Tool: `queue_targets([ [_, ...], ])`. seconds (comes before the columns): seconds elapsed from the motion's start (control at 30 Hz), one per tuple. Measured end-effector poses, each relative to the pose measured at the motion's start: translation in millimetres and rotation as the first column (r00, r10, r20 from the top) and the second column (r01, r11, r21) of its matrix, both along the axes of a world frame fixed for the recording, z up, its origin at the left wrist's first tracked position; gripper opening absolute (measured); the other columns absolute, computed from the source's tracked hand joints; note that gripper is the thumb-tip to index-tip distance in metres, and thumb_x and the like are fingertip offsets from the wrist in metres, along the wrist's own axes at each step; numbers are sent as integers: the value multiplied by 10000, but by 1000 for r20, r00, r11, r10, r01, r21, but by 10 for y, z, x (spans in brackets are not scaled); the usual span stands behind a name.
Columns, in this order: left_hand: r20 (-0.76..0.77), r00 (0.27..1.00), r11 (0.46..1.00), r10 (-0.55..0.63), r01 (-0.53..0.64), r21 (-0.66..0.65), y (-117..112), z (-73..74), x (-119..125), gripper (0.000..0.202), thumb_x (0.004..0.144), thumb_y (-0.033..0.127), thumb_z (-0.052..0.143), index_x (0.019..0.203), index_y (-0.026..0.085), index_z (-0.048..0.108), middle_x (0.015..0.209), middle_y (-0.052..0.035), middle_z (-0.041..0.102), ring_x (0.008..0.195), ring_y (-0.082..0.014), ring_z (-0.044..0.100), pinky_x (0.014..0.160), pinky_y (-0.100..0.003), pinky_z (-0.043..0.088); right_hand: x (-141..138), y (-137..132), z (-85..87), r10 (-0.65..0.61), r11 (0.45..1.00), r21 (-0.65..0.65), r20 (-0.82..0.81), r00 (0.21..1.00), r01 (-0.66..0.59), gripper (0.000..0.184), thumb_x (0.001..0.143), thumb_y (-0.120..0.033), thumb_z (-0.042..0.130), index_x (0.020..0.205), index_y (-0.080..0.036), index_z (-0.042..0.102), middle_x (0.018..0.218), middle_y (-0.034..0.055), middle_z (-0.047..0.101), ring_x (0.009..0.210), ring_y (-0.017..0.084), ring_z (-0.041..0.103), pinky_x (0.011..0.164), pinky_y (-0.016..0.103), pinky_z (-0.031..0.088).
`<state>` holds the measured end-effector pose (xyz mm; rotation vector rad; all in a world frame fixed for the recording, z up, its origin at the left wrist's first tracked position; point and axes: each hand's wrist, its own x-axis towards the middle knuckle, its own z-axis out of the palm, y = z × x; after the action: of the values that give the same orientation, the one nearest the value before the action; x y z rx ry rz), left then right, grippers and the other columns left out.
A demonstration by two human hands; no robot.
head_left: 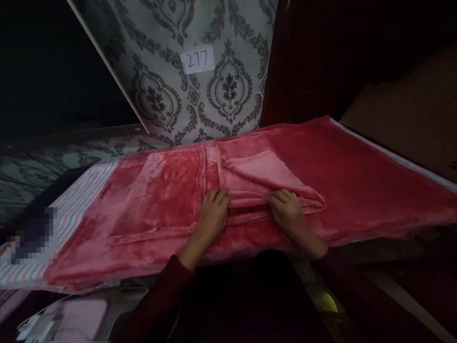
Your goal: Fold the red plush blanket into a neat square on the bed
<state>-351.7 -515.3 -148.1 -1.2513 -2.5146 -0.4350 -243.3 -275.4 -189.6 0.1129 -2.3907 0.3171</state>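
A red plush blanket [357, 176] covers the bed, with a folded pink-red cloth [257, 181] lying on top of it in the middle. My left hand [213, 212] rests flat on the near left edge of that folded cloth, fingers stretched out. On the cloth's near right edge lies my right hand [287, 209], fingers bent down onto the fold. Another flat folded red layer [160, 195] lies to the left of my left hand. Both my sleeves are dark red.
A striped sheet [76, 200] shows at the bed's left end. Patterned grey wallpaper with a paper label reading 277 [197, 59] stands behind. A dark red curtain [307, 62] hangs at the back right. Dim clutter lies below the bed's near edge.
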Motion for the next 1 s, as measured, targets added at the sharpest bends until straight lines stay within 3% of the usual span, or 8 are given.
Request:
queue_targets([
  [0.1,-74,997,1000,0,-1,-15,-82,-35,70,382,925,44,474,1186,178,718,1385,-138,687,1279,-323,599,1036,-517,511,50,-31,-69,49,999,15,-45,998,-48,342,1018,-124,438,1075,-227,759,953,88,711,867,242,578,746,395,452],
  [0.23,-20,1000,990,9,-12,-143,-120,-112,152,400,901,42,502,1231,153,700,1397,-154,680,1223,-339,638,967,-516,551,76,-80,-148,76,996,50,-53,996,-73,317,1018,-117,440,1056,-214,739,964,88,714,857,240,596,726,393,465],
  [0.37,38,997,977,62,-53,-208,-104,-43,198,445,899,38,487,1293,136,670,1454,-184,633,1245,-354,640,960,-523,560,108,-106,-30,93,995,43,-5,996,-93,242,1031,-186,484,1045,-188,726,950,94,712,852,252,610,715,401,480],
  [0.47,9,999,978,43,-41,-203,-86,76,236,471,896,76,523,1349,128,645,1558,-209,531,1376,-392,558,1069,-582,500,139,-140,92,91,996,2,-16,996,-91,234,1037,-245,518,1150,-190,715,1019,105,731,916,266,650,794,436,532],
  [0.53,-8,999,978,-37,35,-204,-55,108,268,518,914,90,515,1424,132,597,1612,-190,473,1488,-374,450,1187,-601,397,130,-188,103,114,993,-6,-33,993,-114,292,1038,-228,496,1246,-202,700,1137,118,740,1035,276,675,908,471,552],
  [0.67,72,980,952,-187,199,-231,19,-16,307,559,999,207,499,1551,128,464,1619,-165,477,1544,-301,385,1282,-559,283,59,-312,-66,177,983,43,88,980,-181,483,1005,-195,470,1472,-228,588,1403,125,668,1316,281,608,1117,539,486],
  [0.83,143,976,960,-163,190,-204,-14,-195,308,616,1024,352,531,1581,116,413,1652,-191,416,1579,-301,312,1295,-572,249,101,-310,-274,81,990,92,228,970,-104,572,993,-242,501,1562,-181,489,1556,146,538,1468,283,474,1197,549,408],
  [1.0,178,977,965,-117,154,-212,-58,-178,345,604,1023,333,538,1575,115,425,1657,-192,404,1586,-298,297,1294,-588,240,243,-166,-287,-4,996,88,213,977,-15,532,1001,-259,504,1518,-138,527,1540,174,547,1460,304,483,1187,569,414],
])
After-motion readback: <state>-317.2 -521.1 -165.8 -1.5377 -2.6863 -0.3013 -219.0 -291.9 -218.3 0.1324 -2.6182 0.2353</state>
